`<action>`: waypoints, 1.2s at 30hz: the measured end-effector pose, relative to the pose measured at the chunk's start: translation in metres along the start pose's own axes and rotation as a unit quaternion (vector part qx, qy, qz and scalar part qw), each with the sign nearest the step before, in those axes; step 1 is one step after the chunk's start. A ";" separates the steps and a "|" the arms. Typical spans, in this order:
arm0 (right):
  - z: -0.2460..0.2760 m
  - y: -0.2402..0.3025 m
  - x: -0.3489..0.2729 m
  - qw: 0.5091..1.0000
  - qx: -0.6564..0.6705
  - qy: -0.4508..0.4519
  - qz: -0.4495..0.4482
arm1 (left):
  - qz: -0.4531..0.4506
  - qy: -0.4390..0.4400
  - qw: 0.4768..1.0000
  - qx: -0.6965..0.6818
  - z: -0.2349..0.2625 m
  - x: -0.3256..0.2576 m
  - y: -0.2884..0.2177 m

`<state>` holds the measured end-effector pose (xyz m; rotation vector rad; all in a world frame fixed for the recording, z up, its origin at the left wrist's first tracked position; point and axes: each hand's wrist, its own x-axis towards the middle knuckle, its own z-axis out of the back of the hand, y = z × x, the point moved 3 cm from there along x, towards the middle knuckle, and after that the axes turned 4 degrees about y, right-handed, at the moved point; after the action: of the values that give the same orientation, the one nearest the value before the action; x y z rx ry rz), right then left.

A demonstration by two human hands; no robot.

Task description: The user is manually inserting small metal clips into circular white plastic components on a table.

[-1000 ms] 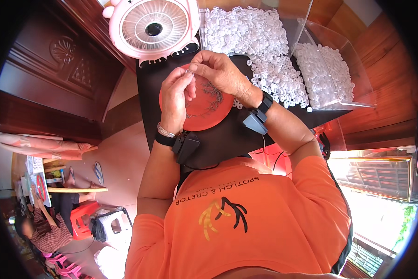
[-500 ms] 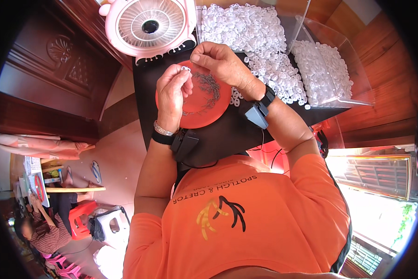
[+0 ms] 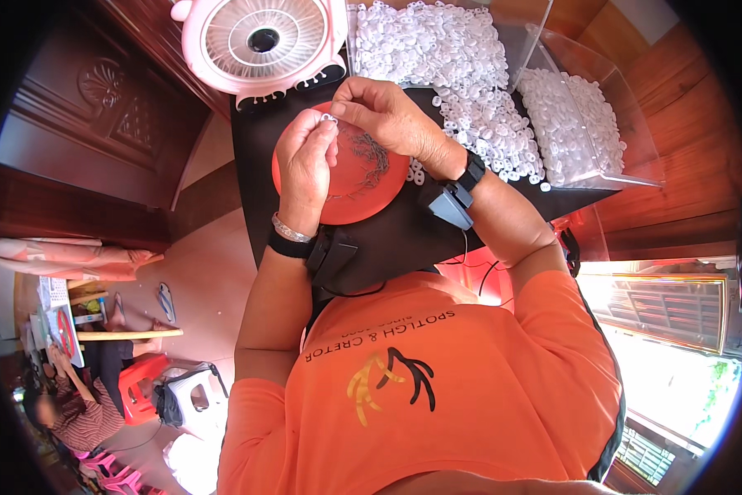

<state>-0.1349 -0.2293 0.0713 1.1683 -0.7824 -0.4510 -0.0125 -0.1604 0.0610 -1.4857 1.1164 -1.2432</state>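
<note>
black tabletop (image 3: 404, 239): hands, white ring (image 3: 328, 119) now nearer pink fan (image 3: 259, 41)

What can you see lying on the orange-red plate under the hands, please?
On the orange-red plate lies a tangle of thin dark wiry pieces. The left hand and right hand cover its upper edge, so anything there is hidden.

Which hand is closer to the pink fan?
The left hand. It is just below the pink fan, under its base. The right hand sits further to the fan's right, beside the white pieces.
</note>
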 end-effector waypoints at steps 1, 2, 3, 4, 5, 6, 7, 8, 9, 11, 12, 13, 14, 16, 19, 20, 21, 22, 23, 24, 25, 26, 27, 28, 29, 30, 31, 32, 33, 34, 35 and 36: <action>-0.002 0.000 0.000 1.000 0.001 0.002 -0.001 | 0.005 -0.011 1.000 -0.004 0.001 -0.001 0.001; -0.003 0.001 -0.001 1.000 -0.015 -0.008 0.010 | 0.006 -0.011 1.000 -0.005 0.000 0.000 0.003; -0.003 0.002 -0.002 0.999 -0.030 -0.018 0.021 | 0.008 -0.011 1.000 0.004 0.000 0.000 0.004; -0.003 0.001 -0.002 0.999 -0.030 -0.018 0.020 | 0.010 -0.011 1.000 0.014 -0.001 0.000 0.005; -0.003 0.001 -0.002 0.999 -0.049 -0.020 0.011 | 0.011 -0.012 1.000 0.013 -0.001 0.000 0.005; -0.003 0.001 -0.003 0.997 -0.068 -0.022 0.003 | 0.008 -0.015 1.000 0.013 -0.002 0.000 0.005; -0.004 0.002 -0.004 0.997 -0.068 -0.022 0.002 | 0.006 -0.018 1.000 0.012 -0.002 0.000 0.005; -0.004 0.003 -0.004 0.999 -0.036 -0.021 -0.032 | 0.006 -0.016 1.000 0.011 -0.002 0.001 0.006; -0.004 0.003 -0.005 0.998 -0.005 -0.021 -0.065 | -0.002 -0.012 1.000 0.004 -0.002 0.001 0.006; -0.005 0.006 -0.007 0.997 0.013 -0.031 -0.075 | -0.021 -0.001 0.999 -0.032 -0.001 0.004 0.008; -0.004 -0.001 -0.002 0.998 -0.030 -0.051 0.013 | -0.021 -0.002 0.999 -0.031 0.000 0.004 0.008; 0.003 -0.004 0.000 0.998 -0.054 -0.036 -0.001 | -0.020 -0.003 0.999 -0.029 0.000 0.004 0.007; 0.009 -0.004 0.002 0.997 -0.077 -0.019 -0.015 | -0.001 -0.006 0.999 -0.033 0.003 0.006 0.008; 0.039 0.008 0.006 0.980 -0.187 -0.067 0.003 | -0.005 -0.057 0.998 -0.041 0.009 0.005 0.006; 0.096 0.010 -0.004 0.846 -0.526 -0.088 0.002 | -0.011 -0.074 0.995 -0.065 0.012 0.007 0.008; 0.106 0.003 -0.006 0.811 -0.577 -0.076 -0.067 | -0.016 -0.076 0.995 -0.068 0.012 0.006 0.007; 0.116 -0.008 -0.010 0.788 -0.605 -0.058 -0.094 | -0.015 -0.072 0.995 -0.069 0.011 0.006 0.007; 0.125 -0.021 -0.014 0.765 -0.632 -0.038 -0.120 | -0.006 -0.071 0.995 -0.071 0.010 0.006 0.007; 0.129 -0.026 -0.017 0.786 -0.606 -0.008 -0.120 | 0.003 -0.072 0.995 -0.074 0.010 0.005 0.007; 0.131 -0.032 -0.018 0.786 -0.607 -0.007 -0.120 | 0.003 -0.071 0.995 -0.075 0.009 0.005 0.006; 0.132 -0.040 -0.018 0.775 -0.617 0.004 -0.135 | 0.000 -0.068 0.995 -0.075 0.009 0.005 0.006; 0.132 -0.046 -0.018 0.765 -0.626 0.015 -0.150 | -0.003 -0.065 0.995 -0.074 0.009 0.005 0.005; 0.132 -0.051 -0.018 0.764 -0.627 0.015 -0.150 | -0.003 -0.065 0.995 -0.075 0.008 0.005 0.004; 0.131 -0.056 -0.017 0.764 -0.629 0.014 -0.142 | -0.001 -0.064 0.995 -0.075 0.007 0.005 0.003; 0.128 -0.055 -0.016 0.764 -0.630 0.014 -0.134 | 0.002 -0.064 0.995 -0.074 0.007 0.005 0.003; 0.126 -0.054 -0.015 0.764 -0.631 0.016 -0.134 | 0.002 -0.066 0.995 -0.075 0.007 0.005 0.003; 0.125 -0.052 -0.015 0.770 -0.624 0.012 -0.132 | 0.001 -0.063 0.996 -0.068 0.007 0.005 0.003; 0.122 -0.048 -0.014 0.777 -0.617 0.009 -0.128 | 0.000 -0.062 0.996 -0.060 0.008 0.004 0.002; 0.120 -0.047 -0.014 0.777 -0.617 0.011 -0.126 | -0.001 -0.065 0.996 -0.060 0.009 0.003 0.002; 0.119 -0.045 -0.014 0.791 -0.599 0.009 -0.127 | 0.002 -0.059 0.996 -0.063 0.009 0.002 0.002; 0.120 -0.044 -0.015 0.803 -0.582 0.005 -0.130 | 0.004 -0.050 0.997 -0.066 0.007 0.003 0.001; 0.123 -0.047 -0.015 0.802 -0.583 0.005 -0.130 | 0.003 -0.051 0.996 -0.067 0.007 0.003 0.001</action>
<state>-0.2326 -0.3139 0.0449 0.0911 -0.1952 -0.9716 -0.0056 -0.1634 0.0597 -1.6255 1.1545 -1.0935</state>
